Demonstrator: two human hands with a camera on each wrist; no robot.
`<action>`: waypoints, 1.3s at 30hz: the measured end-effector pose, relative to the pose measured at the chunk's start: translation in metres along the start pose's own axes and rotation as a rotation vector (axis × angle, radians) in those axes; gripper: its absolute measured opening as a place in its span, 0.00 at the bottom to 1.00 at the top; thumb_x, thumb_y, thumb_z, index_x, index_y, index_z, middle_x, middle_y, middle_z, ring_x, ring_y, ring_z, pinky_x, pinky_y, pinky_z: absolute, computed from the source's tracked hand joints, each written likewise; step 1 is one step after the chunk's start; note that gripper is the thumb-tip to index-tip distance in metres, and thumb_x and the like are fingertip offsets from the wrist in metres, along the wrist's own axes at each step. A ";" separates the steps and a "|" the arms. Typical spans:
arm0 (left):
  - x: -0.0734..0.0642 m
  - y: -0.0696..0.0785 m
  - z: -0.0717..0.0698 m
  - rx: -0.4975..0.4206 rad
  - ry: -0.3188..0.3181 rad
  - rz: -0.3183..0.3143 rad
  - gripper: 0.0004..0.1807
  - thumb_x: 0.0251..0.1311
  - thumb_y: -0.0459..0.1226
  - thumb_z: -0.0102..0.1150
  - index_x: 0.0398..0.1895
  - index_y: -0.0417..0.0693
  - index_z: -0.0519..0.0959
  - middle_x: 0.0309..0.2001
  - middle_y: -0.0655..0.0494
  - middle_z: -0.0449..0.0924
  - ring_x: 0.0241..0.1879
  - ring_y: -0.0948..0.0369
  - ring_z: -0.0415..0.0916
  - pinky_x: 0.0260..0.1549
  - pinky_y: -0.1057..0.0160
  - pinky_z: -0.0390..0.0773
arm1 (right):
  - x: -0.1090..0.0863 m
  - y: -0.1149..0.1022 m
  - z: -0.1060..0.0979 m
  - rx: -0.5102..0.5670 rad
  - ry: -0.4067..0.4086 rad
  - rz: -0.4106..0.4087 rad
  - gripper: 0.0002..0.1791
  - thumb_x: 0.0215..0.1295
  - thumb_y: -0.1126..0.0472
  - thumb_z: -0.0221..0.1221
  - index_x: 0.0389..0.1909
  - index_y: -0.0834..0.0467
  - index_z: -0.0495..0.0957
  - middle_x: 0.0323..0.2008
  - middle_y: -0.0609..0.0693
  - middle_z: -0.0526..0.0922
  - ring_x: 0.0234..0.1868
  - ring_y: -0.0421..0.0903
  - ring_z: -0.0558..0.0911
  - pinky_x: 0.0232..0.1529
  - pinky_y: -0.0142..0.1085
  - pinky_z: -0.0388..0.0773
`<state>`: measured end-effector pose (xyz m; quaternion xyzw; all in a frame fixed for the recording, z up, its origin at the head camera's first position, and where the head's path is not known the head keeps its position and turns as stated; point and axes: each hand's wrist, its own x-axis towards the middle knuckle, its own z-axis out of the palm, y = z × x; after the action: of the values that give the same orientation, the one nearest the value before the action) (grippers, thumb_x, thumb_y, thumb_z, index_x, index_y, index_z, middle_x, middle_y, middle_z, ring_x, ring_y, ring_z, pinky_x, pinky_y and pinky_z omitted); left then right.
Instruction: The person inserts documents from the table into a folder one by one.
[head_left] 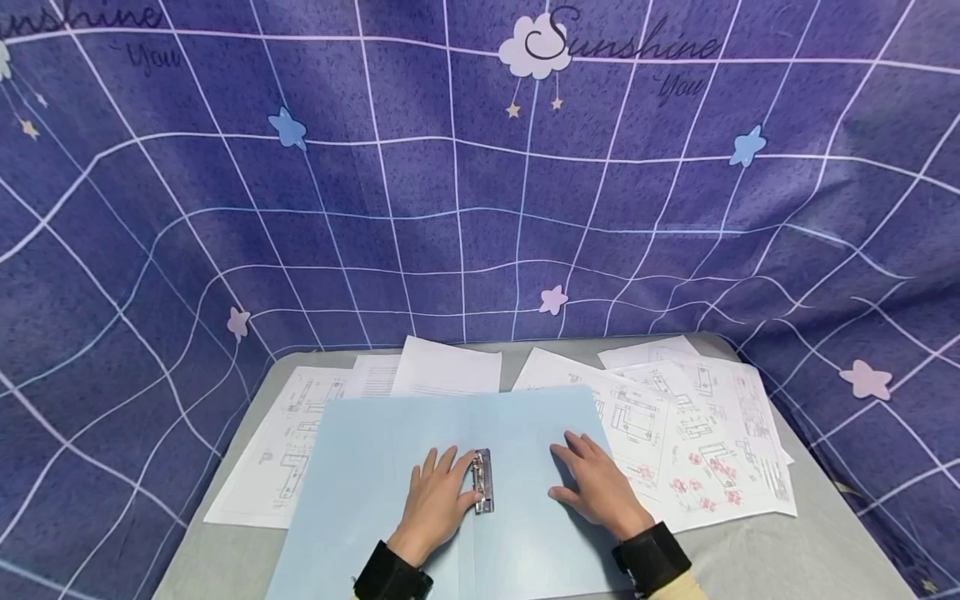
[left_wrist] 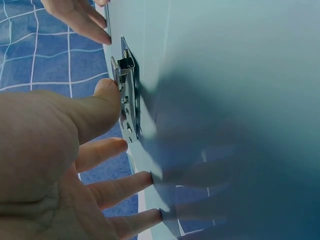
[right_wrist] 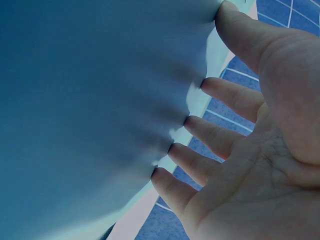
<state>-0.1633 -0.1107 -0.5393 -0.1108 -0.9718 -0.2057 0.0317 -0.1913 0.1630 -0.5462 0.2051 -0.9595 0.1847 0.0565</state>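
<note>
A light blue folder (head_left: 375, 442) lies spread open on the table, its fold running down the middle. Beside that fold sits a metal clip (head_left: 484, 482), which stands up from the folder in the left wrist view. My left hand (head_left: 435, 504) is at the clip's left side, its thumb (left_wrist: 106, 95) touching the metal. The other fingers are spread, with fingertips on the folder. On the right half, my right hand (head_left: 597, 485) rests its spread fingertips on the folder surface; nothing is in its grasp. No paper shows under the clip.
Printed sheets (head_left: 450, 369) stick out behind the folder, and a drawing sheet (head_left: 255, 475) lies partly under its left side. Several overlapping technical drawings (head_left: 697, 425) spread to the right, some with red marks. A purple gridded cloth (head_left: 480, 183) hangs around the grey table (head_left: 810, 550).
</note>
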 end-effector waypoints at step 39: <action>0.003 -0.007 0.000 -0.012 -0.027 0.023 0.44 0.48 0.53 0.71 0.69 0.50 0.68 0.66 0.37 0.65 0.67 0.32 0.56 0.57 0.27 0.57 | 0.003 -0.003 0.001 -0.044 -0.012 0.011 0.37 0.53 0.46 0.71 0.62 0.58 0.75 0.66 0.63 0.69 0.67 0.64 0.66 0.65 0.55 0.63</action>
<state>-0.1679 -0.1163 -0.5417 -0.1251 -0.9695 -0.2098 0.0203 -0.1924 0.1587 -0.5458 0.1994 -0.9648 0.1625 0.0542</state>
